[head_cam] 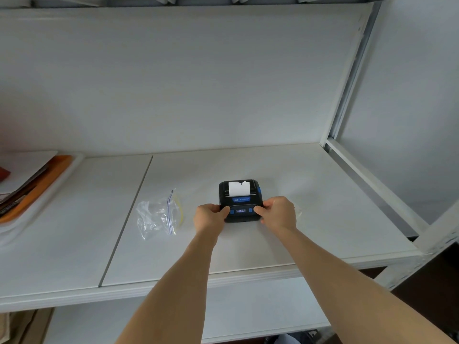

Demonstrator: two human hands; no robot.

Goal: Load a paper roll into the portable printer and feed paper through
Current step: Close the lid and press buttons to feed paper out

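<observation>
While white paper [239, 188] protrudes, our left hand [210, 218] and right hand [278, 213] grip the black, blue-buttoned portable printer [239, 201] mid-shelf [310, 194].

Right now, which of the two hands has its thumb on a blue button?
The left hand: its thumb rests on the blue button at the printer's front left. The right hand's thumb lies just beside the other blue button.

no text can be read; the printer [239, 200] bears a blue label and a small display, both too blurred.
</observation>
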